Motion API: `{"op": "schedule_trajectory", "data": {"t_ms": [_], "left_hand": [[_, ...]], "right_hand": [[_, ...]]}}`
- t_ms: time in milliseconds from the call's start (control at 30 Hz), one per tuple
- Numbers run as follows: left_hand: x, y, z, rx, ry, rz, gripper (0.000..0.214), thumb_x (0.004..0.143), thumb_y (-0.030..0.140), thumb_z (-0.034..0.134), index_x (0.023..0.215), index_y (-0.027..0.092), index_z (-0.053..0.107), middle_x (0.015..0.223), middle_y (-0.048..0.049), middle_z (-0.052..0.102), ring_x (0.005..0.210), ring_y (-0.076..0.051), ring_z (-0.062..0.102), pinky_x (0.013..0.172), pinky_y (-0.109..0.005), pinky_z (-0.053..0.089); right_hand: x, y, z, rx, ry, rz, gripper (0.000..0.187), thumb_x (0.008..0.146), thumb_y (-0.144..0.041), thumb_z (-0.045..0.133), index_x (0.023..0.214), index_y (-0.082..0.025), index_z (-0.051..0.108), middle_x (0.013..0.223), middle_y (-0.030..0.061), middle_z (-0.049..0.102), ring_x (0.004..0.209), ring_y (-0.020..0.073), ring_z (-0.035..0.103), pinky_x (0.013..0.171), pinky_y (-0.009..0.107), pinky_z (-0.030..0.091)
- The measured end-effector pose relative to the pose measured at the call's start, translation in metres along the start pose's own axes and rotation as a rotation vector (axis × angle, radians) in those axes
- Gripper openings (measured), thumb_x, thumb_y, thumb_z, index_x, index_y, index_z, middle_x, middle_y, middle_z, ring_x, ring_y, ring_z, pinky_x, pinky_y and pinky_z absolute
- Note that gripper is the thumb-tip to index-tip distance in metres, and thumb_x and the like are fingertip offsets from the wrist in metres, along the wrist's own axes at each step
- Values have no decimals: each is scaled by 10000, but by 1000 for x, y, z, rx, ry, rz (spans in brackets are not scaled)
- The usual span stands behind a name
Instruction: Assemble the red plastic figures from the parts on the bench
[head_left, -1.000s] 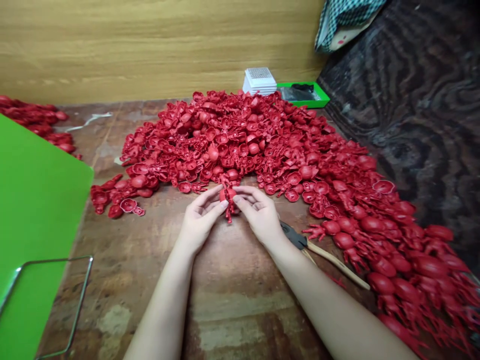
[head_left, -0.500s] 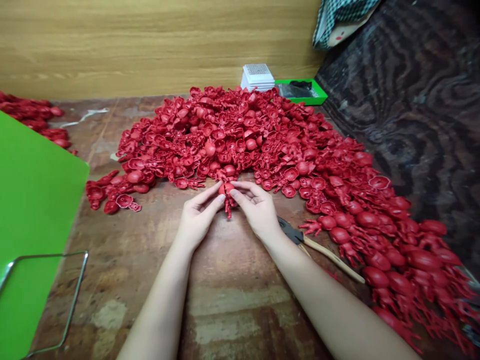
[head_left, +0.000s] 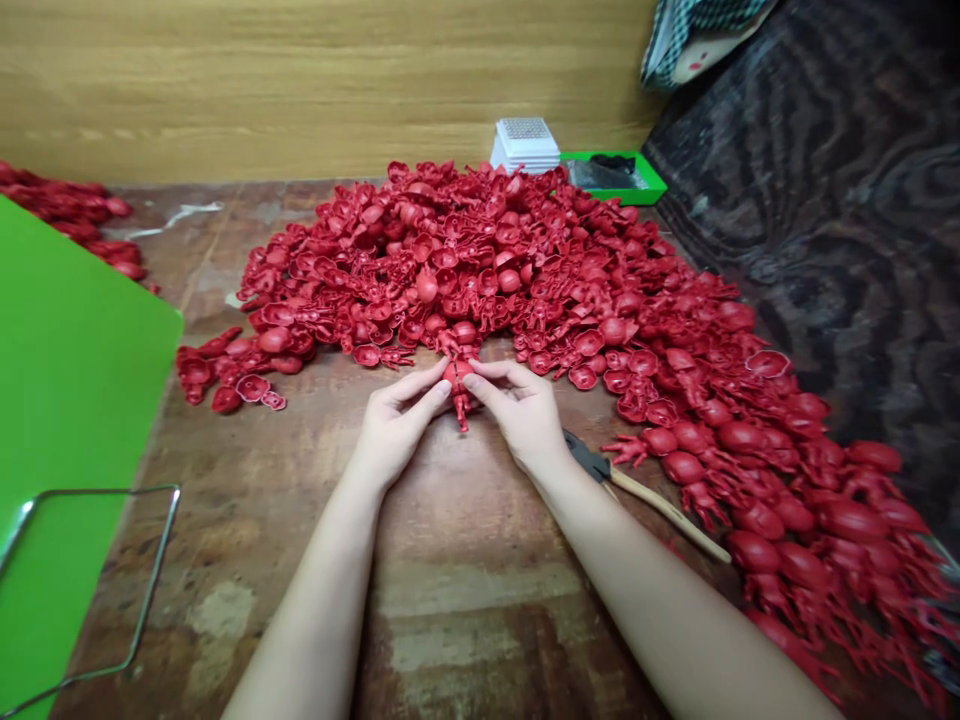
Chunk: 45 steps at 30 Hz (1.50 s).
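Pinched between both hands is a small red plastic figure [head_left: 461,392] with a large round head and thin limbs pointing towards me. A dark seam runs down the middle of its head, between two halves. My left hand [head_left: 405,418] grips the left half with thumb and fingertips. On the other side, my right hand [head_left: 519,408] presses the right half between thumb and forefinger. Just beyond my fingertips lies a big heap of red plastic figure halves [head_left: 465,250], many with their hollow sides up. Pliers [head_left: 667,510] with pale handles lie beside my right forearm, partly hidden by it.
Closed-looking red figures [head_left: 757,518] lie in rows on the right. At the back stand a stack of white trays [head_left: 525,145] and a green tray [head_left: 651,185]. A green panel [head_left: 67,400] and a bent metal wire frame [head_left: 154,570] are on the left.
The dark seam in the figure's head looks narrower, its halves closer together. Both hands keep their pinch. The whole view has shifted slightly.
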<state>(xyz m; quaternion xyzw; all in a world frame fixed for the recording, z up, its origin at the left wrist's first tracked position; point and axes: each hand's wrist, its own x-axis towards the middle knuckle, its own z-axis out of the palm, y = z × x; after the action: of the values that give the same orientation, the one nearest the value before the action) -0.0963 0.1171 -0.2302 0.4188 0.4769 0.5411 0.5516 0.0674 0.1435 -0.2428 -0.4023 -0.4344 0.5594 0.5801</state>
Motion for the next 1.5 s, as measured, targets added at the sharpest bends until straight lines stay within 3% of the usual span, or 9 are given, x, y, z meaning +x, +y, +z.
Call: {"op": "schedule_trajectory", "data": {"t_ms": [433,767,1100,1300,1400,1500], "left_hand": [[0,7,-7,251,-41,186,377,858,471,875,1184,283,852,1114,-67,828,1057,-212,731,1053,-368,563],[0,6,-3,231,-22,210,386,857,459,869,1201,286,845,1155,-70,839,1078,-231,752,1060,-392,581],[-2,8,-3,266,-71,242,347,891,408,843,1211,274,842,1133,-67,832,1061,-206,751,1036,-357,581],[-5,0,16,166,84,242,382,858,419,871,1196,242,848,1127,-77,808,959,-206,749,915,-344,626],[-7,0,21,206,85,302,359,840,359,896,1174,241,839,1084,-65,775,863,-165,721,807,-285,607],[-7,1,18,280,61,389,299,872,376,874,1149,265,848,1005,-46,723,857,-158,680,749,-264,582]], "right_hand": [[-1,-2,-3,-80,-25,19,321,699,-474,969,916,-256,878,989,37,876,945,245,806,978,433,654],[-1,-2,-4,11,-39,82,393,679,-522,988,939,-253,868,1033,46,875,967,247,810,1051,475,629],[-5,-4,-5,-50,-31,43,372,675,-537,991,893,-260,872,977,44,875,908,246,807,987,463,646],[-6,-8,-5,82,-84,91,461,721,-527,978,1086,-283,838,1144,45,857,1058,244,801,1072,451,617],[-8,-12,-6,104,-127,106,491,702,-466,1004,1123,-296,818,1154,32,851,1088,231,789,1062,409,617],[-11,-16,-4,182,-189,209,528,708,-495,994,1159,-300,801,1174,29,843,1105,237,785,1057,410,617]]}}
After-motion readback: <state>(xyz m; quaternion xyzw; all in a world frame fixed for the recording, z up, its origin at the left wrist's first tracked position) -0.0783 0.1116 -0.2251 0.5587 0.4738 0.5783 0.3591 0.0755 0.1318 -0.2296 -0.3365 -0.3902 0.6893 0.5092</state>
